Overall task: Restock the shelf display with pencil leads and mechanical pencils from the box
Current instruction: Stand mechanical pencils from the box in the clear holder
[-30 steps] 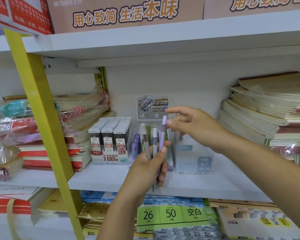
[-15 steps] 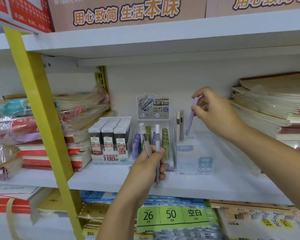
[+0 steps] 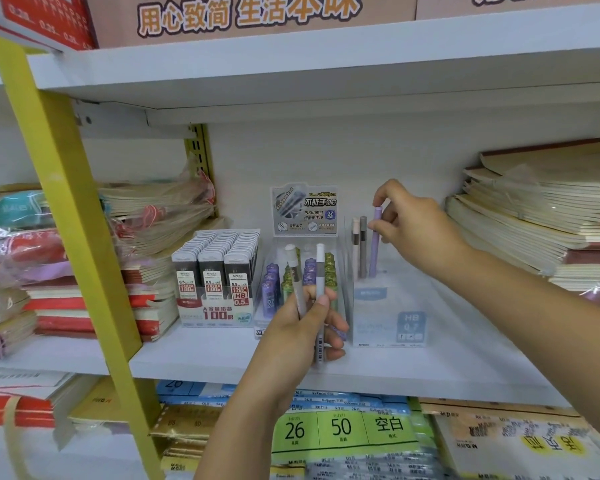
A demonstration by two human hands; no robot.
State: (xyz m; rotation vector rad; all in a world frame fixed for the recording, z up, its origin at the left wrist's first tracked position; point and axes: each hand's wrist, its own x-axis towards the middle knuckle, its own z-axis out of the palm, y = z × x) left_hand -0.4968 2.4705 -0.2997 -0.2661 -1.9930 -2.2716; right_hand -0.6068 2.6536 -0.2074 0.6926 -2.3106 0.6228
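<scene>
Here, up front and blocking part of the lead tubes [image 3: 271,289]: left hand [image 3: 302,327], curled round two pencils [image 3: 320,271]. Just left of the tubes, rows of lead boxes [image 3: 219,268]; further left, wrapped notebooks [image 3: 153,216] behind a yellow post [image 3: 66,202]. To the right, a tall notebook stack [image 3: 541,209]. Right hand [image 3: 416,230] pinching the top of a purple pencil [image 3: 374,244] between thumb and forefinger, other fingers loosely bent. Standing almost upright, long axis vertical, lower end inside the clear holder [image 3: 388,317], just beside a grey pencil [image 3: 363,244] and a cream pencil [image 3: 355,244], both upright too. The left hand's pair upright as well, tops fanned slightly apart. All on a white shelf [image 3: 205,355], cartons [image 3: 222,15] on the board above, paper packs [image 3: 340,431] on the level below
</scene>
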